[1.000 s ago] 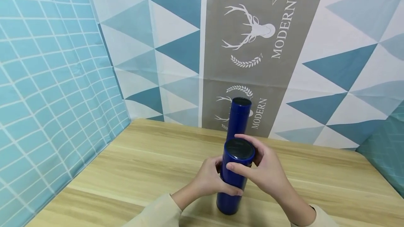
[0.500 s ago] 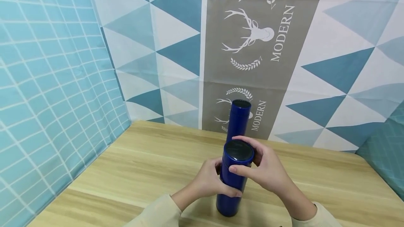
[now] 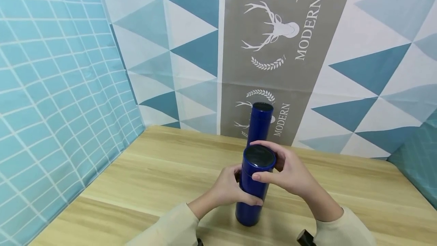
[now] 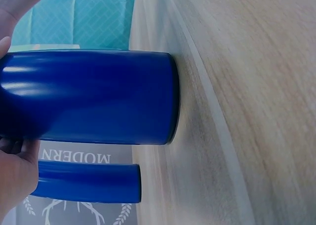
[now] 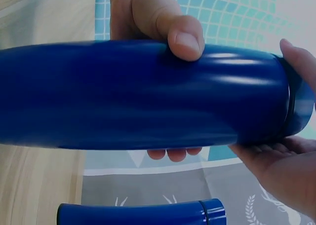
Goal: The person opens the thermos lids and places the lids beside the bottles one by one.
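Note:
A blue thermos flask is upright with a slight tilt, its base close to the wooden tabletop. My left hand grips its body from the left, the thumb across the near side and the other fingers behind. Around the dark-topped lid my right hand is curled, thumb in front. In the right wrist view a dark seam runs between the lid and the body. Just behind stands a slimmer blue flask, its lower part hidden by the first.
The wooden tabletop stretches to both sides. A patterned cloth with deer heads hangs at the back, a light blue checked cloth on the left and a teal cloth at the right. A small black object shows beside the right sleeve.
My right thumb has shifted a little rightward around the lid. The left hand keeps its grip. The black object by the right sleeve has come further into view.

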`<move>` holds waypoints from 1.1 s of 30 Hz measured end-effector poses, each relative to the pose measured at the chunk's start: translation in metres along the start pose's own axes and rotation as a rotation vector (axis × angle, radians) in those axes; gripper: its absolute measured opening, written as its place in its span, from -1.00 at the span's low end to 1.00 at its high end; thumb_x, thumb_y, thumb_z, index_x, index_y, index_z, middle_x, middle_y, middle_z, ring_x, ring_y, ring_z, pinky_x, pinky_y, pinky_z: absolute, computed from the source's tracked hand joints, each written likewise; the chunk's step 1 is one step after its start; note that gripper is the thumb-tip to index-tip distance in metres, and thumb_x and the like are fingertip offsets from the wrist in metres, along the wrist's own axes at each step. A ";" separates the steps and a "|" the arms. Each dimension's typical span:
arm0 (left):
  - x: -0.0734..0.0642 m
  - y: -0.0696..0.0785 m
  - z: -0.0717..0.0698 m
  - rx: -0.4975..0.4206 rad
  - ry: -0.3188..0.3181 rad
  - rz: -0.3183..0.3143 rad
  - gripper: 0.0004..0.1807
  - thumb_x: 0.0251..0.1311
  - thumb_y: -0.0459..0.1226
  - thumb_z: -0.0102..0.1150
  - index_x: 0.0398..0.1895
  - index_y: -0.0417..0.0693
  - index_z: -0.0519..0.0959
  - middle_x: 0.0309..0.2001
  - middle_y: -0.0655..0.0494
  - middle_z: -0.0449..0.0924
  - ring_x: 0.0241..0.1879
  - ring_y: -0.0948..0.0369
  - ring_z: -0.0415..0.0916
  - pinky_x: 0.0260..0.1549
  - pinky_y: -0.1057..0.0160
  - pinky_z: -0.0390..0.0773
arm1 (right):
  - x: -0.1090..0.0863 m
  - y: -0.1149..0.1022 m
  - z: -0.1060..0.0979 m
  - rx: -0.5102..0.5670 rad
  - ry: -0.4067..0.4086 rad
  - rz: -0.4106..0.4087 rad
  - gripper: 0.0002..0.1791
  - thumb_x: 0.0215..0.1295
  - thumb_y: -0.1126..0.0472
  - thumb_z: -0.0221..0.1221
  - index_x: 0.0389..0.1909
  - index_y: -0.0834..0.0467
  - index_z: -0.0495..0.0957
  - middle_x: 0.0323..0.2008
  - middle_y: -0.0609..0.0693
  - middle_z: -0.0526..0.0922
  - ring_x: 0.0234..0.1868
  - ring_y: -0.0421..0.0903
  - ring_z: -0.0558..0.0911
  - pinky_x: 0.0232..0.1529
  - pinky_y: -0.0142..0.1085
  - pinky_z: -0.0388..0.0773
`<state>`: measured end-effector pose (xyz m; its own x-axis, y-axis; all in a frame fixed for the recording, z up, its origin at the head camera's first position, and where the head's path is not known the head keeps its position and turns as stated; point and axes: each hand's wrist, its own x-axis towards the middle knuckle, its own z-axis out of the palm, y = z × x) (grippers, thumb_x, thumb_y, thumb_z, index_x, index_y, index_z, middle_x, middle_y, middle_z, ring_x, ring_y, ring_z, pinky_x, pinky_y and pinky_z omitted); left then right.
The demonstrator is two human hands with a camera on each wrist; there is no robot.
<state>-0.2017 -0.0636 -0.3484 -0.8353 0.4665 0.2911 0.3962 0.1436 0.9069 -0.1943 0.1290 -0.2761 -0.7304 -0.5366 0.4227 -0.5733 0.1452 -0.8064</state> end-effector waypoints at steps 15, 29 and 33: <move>0.010 0.004 -0.009 0.027 -0.015 0.005 -0.37 -0.34 -0.27 0.57 -0.03 -0.02 0.56 -0.14 0.00 0.72 -0.25 0.42 0.63 -0.14 0.38 0.61 | 0.014 0.006 -0.014 0.022 -0.090 -0.067 -0.35 0.09 0.40 0.32 0.24 0.31 0.34 0.04 0.42 0.55 0.00 -0.15 0.68 0.03 -0.34 0.62; 0.005 0.001 -0.004 0.012 -0.019 -0.009 -0.36 -0.34 -0.27 0.57 -0.03 -0.02 0.56 -0.13 0.00 0.72 -0.24 0.41 0.63 -0.14 0.37 0.61 | 0.012 0.012 -0.016 0.050 -0.147 -0.066 -0.33 0.08 0.40 0.32 0.25 0.34 0.32 0.06 0.37 0.54 0.02 -0.12 0.66 0.05 -0.32 0.62; 0.004 0.000 -0.003 0.010 -0.015 -0.011 -0.36 -0.35 -0.26 0.57 -0.03 -0.02 0.56 -0.13 0.00 0.71 -0.24 0.41 0.63 -0.14 0.37 0.61 | 0.011 0.013 -0.016 0.058 -0.160 -0.065 -0.32 0.08 0.39 0.32 0.26 0.33 0.32 0.05 0.39 0.54 0.02 -0.13 0.66 0.05 -0.30 0.62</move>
<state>-0.2062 -0.0643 -0.3468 -0.8337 0.4778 0.2768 0.3912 0.1573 0.9068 -0.2161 0.1384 -0.2755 -0.6216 -0.6693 0.4070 -0.5914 0.0604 -0.8041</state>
